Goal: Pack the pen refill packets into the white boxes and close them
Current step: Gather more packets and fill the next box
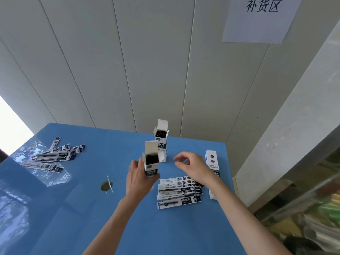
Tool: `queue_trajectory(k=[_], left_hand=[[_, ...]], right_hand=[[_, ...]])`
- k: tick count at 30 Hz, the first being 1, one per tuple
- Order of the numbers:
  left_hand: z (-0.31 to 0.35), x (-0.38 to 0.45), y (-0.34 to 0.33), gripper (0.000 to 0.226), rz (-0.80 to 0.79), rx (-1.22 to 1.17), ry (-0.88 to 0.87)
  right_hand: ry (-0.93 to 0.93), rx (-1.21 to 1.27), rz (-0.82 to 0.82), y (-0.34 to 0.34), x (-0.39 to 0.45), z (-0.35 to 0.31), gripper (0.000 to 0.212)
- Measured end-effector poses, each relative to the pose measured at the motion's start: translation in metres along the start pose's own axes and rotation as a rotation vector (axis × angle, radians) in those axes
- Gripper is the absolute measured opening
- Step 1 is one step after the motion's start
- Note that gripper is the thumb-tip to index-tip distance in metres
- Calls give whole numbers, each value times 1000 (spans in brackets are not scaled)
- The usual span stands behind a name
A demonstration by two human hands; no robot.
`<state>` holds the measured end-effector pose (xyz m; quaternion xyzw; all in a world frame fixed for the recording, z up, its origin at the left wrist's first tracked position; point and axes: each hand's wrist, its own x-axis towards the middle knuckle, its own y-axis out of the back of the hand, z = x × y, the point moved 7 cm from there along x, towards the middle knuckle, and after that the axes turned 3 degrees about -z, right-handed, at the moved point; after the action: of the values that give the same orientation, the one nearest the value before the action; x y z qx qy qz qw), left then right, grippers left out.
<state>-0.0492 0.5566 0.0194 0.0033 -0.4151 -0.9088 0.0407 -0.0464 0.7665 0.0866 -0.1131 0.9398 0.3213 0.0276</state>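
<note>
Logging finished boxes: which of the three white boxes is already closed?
The box lying flat at the table's right edge, behind the right hand. The other two stand upright with flaps open.

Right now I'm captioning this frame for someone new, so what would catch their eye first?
Mid-table, the left hand grips an open box showing dark refills inside, with a second open box upright just behind it. The right hand hovers empty, fingers loosely curled, above a fanned row of packets. A looser pile of packets lies at the table's far left, and a closed box lies on the right.
</note>
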Motion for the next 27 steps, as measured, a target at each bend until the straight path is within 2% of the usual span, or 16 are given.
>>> queue_trajectory(k=[4, 9, 27], left_hand=[[-22, 30, 15, 51, 0, -121, 122], [-31, 66, 28, 40, 10, -169, 139], [-41, 100, 16, 49, -13, -210, 203]], right_hand=[[3, -199, 44, 5, 0, 20, 23], [-21, -398, 56, 4, -1, 40, 31], [-145, -412, 131, 19, -13, 87, 29]])
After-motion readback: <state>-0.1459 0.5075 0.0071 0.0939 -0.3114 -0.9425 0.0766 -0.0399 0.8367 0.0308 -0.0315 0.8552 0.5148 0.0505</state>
